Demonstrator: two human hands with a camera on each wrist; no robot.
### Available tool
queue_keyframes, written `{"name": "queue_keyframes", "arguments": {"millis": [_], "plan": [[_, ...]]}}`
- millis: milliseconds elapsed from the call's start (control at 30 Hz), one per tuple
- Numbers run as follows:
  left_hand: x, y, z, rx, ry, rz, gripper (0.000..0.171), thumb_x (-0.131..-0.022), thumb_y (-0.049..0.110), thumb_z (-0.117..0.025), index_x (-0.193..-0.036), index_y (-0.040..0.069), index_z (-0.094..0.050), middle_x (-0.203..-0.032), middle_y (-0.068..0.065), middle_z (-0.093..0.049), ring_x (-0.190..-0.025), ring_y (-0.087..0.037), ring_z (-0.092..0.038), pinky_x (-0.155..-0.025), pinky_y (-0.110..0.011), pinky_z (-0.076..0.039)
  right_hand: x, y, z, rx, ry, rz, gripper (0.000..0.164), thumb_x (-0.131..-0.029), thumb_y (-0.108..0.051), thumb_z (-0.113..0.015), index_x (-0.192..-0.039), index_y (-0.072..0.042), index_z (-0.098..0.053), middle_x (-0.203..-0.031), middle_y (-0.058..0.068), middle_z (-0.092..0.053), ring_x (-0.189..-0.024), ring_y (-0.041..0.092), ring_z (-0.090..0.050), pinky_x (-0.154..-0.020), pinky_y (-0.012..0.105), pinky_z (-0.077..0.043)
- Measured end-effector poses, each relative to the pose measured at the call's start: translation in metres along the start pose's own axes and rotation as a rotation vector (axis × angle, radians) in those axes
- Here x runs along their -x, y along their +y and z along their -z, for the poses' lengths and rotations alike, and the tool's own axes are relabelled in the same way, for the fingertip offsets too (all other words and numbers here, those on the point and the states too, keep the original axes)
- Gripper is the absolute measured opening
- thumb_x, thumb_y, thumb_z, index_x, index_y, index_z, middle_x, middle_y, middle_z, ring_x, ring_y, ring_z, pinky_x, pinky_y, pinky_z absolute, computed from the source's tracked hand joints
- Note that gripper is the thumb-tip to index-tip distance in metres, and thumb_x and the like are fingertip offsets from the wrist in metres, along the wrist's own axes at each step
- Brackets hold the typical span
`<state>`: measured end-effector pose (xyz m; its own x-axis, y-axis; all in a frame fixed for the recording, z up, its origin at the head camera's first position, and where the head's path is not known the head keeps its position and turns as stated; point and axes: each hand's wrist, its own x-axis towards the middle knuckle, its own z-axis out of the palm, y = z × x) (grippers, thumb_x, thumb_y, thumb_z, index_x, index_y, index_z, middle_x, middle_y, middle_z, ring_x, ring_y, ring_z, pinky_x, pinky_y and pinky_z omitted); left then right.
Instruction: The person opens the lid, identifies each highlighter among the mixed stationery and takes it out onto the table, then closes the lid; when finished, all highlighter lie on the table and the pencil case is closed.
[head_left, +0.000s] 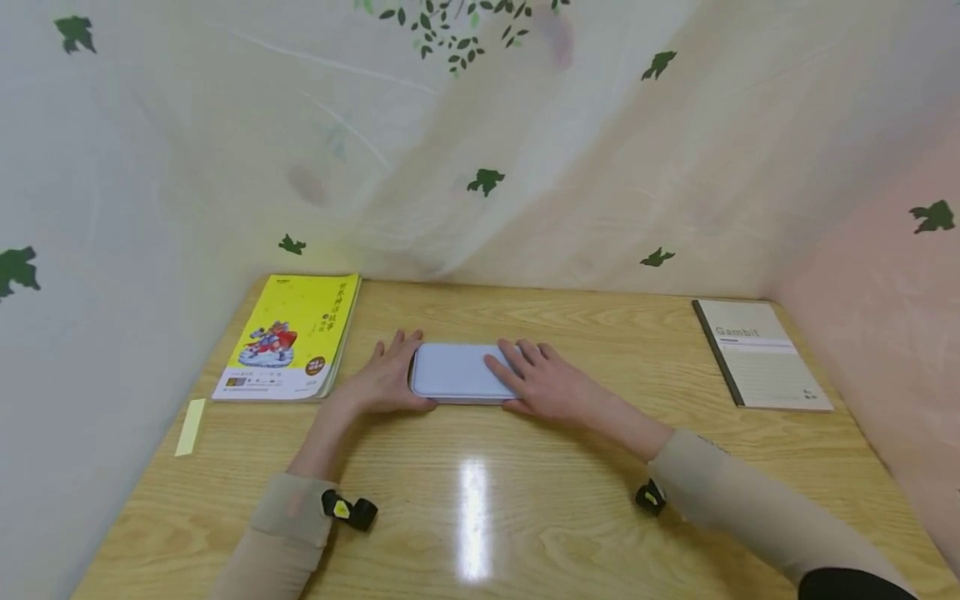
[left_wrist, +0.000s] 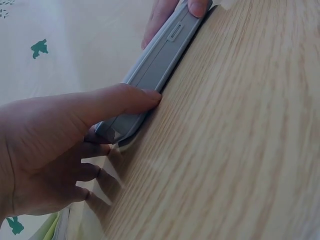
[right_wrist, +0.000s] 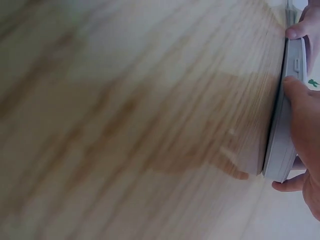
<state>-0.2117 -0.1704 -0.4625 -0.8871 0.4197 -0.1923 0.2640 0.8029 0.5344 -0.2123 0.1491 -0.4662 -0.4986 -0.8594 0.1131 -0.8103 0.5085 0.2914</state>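
A pale blue, flat rectangular case (head_left: pixel 453 371) with rounded corners lies lengthwise on the wooden table. My left hand (head_left: pixel 384 382) grips its left end, thumb along the front side and fingers spread around the far side. Over the right end, my right hand (head_left: pixel 553 388) holds the case with its fingers across the lid and its thumb at the front. A small slotted catch shows on the grey front side of the case (left_wrist: pixel 162 65) in the left wrist view. In the right wrist view, the right thumb (right_wrist: pixel 295 90) presses that same side.
A yellow-covered book (head_left: pixel 296 321) lies at the back left, near a pale yellow strip (head_left: pixel 191 427) on the table (head_left: pixel 420 517). At the back right is a notebook (head_left: pixel 765 358) with a dark spine. A patterned cloth (head_left: pixel 525 217) hangs behind the table.
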Motion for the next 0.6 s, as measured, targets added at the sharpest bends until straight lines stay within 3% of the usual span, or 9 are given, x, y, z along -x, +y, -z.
{"name": "queue_keyframes", "arguments": {"millis": [233,600], "plan": [[-0.0007,-0.0001,-0.0017,-0.002,0.004,0.003,0.118,-0.078,0.049,-0.083,-0.163,0.002,-0.016,-0.173,-0.02,-0.017,-0.161,-0.045,-0.006,-0.13,-0.063,-0.004,0.0024,-0.0018,-0.0039,0.083,0.089,0.03,0.073,-0.099,-0.053,-0.062,-0.154,-0.008,-0.042,-0.15,0.024,-0.051,-0.124,0.04,-0.059,-0.09,0.051,-0.06],[-0.0012,0.0007,-0.002,-0.004,0.004,0.013,0.119,-0.077,0.048,-0.084,-0.163,0.001,-0.016,-0.172,-0.022,-0.018,-0.16,-0.046,-0.007,-0.129,-0.064,-0.004,0.0018,0.0006,-0.0001,0.087,0.034,0.021,0.071,-0.103,-0.054,-0.055,-0.157,-0.011,-0.038,-0.155,0.02,-0.049,-0.127,0.036,-0.058,-0.095,0.051,-0.06]]}}
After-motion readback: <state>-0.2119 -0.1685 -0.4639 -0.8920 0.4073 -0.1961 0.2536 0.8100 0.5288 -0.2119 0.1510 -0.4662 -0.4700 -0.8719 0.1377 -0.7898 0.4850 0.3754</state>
